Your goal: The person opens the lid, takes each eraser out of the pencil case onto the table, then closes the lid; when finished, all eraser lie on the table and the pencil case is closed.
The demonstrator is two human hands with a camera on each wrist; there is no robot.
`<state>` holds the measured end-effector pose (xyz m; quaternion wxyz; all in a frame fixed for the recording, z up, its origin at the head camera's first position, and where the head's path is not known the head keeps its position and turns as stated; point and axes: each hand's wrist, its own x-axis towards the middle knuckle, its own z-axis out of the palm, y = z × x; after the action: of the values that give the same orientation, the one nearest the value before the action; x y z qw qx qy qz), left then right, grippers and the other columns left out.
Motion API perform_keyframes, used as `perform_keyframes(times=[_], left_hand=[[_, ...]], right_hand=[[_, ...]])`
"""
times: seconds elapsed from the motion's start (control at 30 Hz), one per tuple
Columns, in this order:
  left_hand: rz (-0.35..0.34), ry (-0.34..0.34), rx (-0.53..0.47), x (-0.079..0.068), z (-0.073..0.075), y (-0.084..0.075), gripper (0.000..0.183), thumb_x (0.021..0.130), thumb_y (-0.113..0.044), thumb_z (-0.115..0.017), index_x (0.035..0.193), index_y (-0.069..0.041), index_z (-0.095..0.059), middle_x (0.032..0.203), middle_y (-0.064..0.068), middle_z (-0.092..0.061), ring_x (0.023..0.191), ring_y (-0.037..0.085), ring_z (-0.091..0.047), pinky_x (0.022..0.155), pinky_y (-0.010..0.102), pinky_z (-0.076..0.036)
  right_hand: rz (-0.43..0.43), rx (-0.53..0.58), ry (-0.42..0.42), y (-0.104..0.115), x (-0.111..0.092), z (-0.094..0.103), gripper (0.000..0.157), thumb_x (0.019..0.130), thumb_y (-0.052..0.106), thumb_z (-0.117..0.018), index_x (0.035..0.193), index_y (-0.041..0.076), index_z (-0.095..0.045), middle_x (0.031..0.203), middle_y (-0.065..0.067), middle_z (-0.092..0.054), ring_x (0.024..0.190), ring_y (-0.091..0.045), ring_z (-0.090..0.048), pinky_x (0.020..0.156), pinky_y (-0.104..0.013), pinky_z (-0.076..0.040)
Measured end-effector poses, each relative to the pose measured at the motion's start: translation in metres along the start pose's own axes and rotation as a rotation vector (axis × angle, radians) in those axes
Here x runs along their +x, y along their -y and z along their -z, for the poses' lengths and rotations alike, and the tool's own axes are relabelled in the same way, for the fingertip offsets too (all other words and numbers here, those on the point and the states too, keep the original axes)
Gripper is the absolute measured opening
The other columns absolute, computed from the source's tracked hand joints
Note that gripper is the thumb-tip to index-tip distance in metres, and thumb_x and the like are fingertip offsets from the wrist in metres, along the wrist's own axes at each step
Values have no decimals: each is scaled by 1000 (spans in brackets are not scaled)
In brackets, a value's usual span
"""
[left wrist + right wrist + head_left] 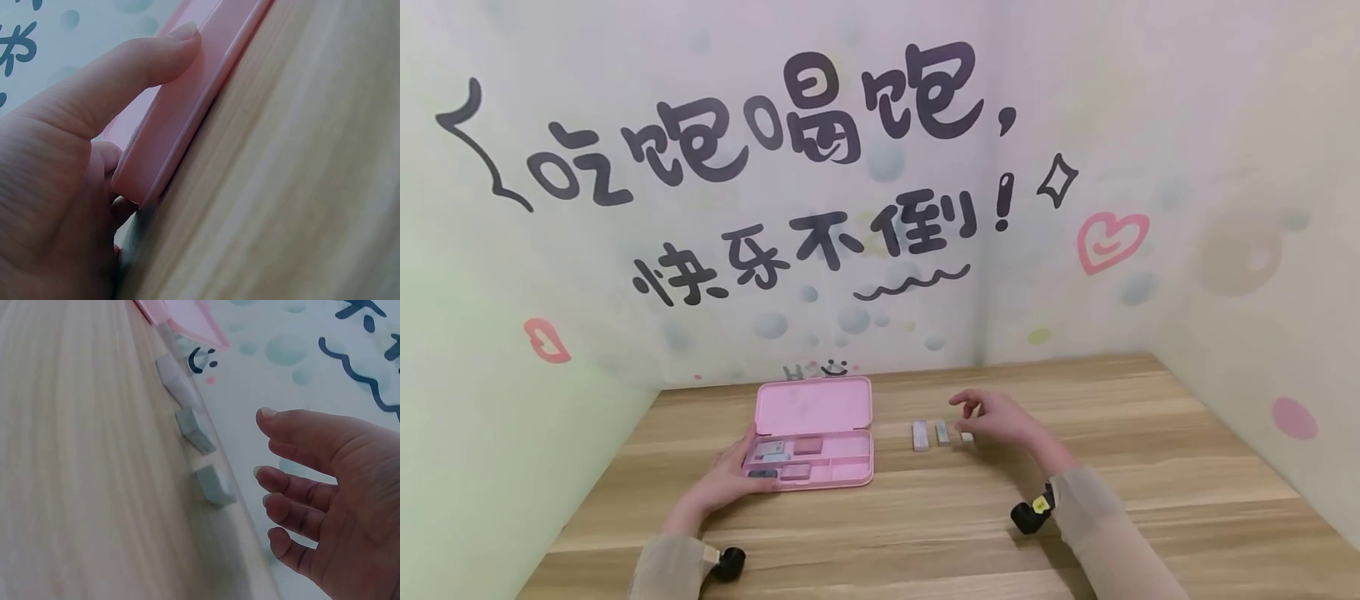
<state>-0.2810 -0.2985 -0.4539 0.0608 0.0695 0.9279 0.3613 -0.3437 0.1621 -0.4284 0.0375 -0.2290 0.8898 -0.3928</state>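
Observation:
An open pink case [814, 406] with a divided tray lies on the table, its lid tilted back toward the wall. My left hand [724, 480] grips its left end, the thumb [178, 53] on the front wall and the fingers partly hidden round the corner. Several small blocks, among them a reddish block [808, 446] and a dark block [763, 473], sit inside the tray. To the right of the case stand a lilac block [920, 436], a grey-green block [943, 432] and a pale block [215, 485] in a row. Loosely bent, my right hand [997, 418] hovers by the pale one, holding nothing.
The wood-grain table [880, 542] reaches back to a printed wall sheet [1037, 108] with dark lettering. Pale side walls stand at left and right. Each wrist carries a small black camera [1028, 517].

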Motion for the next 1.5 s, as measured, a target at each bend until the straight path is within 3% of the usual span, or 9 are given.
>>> perform_keyframes(times=[0.33,0.53,1.03,1.2,1.5], left_hand=[[20,0,-2,1,0,-2,122,71,-47,-82,156,-6,-4,156,29,-12,138,51,-12,108,68,-11],[29,6,6,0,0,-5,122,71,-46,-82,156,-6,-4,156,29,-12,138,51,-12,108,67,-11],[23,-9,5,-2,1,-3,121,71,-44,-83,156,-6,-6,156,28,-14,138,51,-12,108,66,-11],[31,-10,-2,-1,1,-2,120,71,-46,-82,156,-8,-6,156,28,-13,138,51,-11,108,67,-12],[24,-13,7,-4,2,-7,119,72,-46,-82,156,-8,-8,156,28,-17,138,50,-14,108,67,-14]], right_hand=[[96,-144,142,35,37,-11,38,87,18,-72,122,7,-64,90,2,-60,76,-15,-53,67,-32,-45],[122,-159,237,53,56,-25,37,87,16,-71,123,8,-64,89,1,-59,76,-17,-53,66,-33,-46],[250,-244,325,108,94,-64,34,87,17,-71,121,17,-66,89,4,-59,78,-12,-53,67,-26,-47],[299,-296,365,120,105,-81,37,86,12,-71,122,16,-66,91,2,-62,79,-10,-53,68,-23,-46],[297,-362,371,129,114,-103,45,83,9,-72,126,22,-65,89,3,-60,79,-9,-49,71,-22,-44]])
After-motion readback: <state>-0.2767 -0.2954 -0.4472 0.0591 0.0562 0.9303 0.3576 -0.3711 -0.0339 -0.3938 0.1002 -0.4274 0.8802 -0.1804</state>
